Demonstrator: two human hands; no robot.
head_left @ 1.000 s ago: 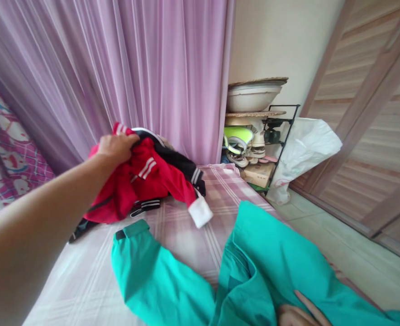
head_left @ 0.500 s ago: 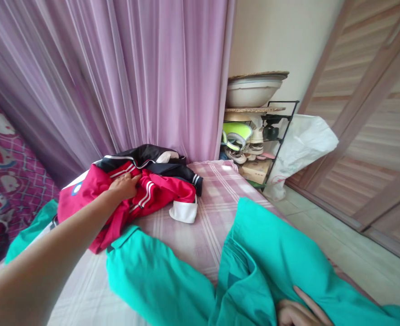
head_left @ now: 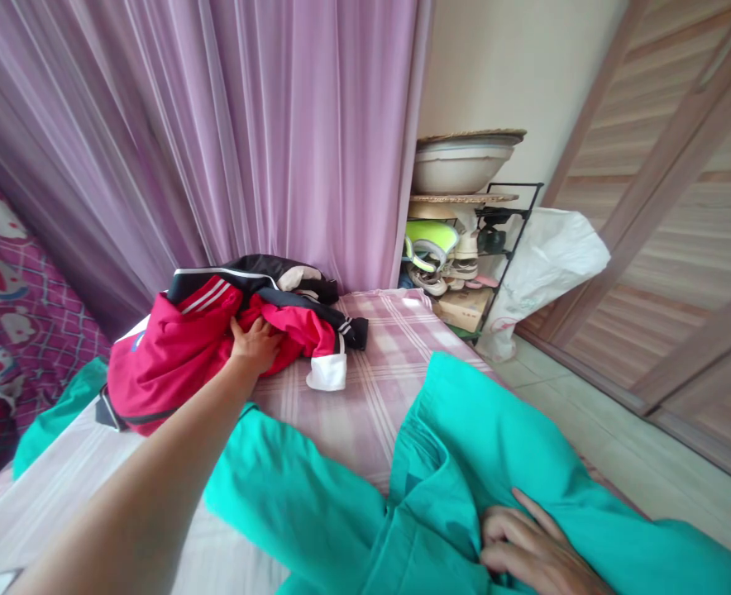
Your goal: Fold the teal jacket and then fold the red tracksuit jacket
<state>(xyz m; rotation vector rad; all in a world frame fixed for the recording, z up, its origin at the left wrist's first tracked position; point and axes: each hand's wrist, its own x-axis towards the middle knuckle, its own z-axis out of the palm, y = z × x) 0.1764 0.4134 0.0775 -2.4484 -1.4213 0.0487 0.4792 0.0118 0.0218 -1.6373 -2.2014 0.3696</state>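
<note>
Fingers of the left hand [head_left: 255, 347] bunch the red jacket [head_left: 173, 364] on the bed [head_left: 365, 397] — a closed grip gathering cloth. Nearer than that jacket, the right hand [head_left: 530, 554] lies spread on the teal garment [head_left: 465, 463] — pinning it flat.

Matt cloth red jacket [head_left: 173, 364]; smooth teal garment [head_left: 465, 463]

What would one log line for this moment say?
left hand: on red jacket | right hand: on teal garment | surface: checked bed sheet
</note>
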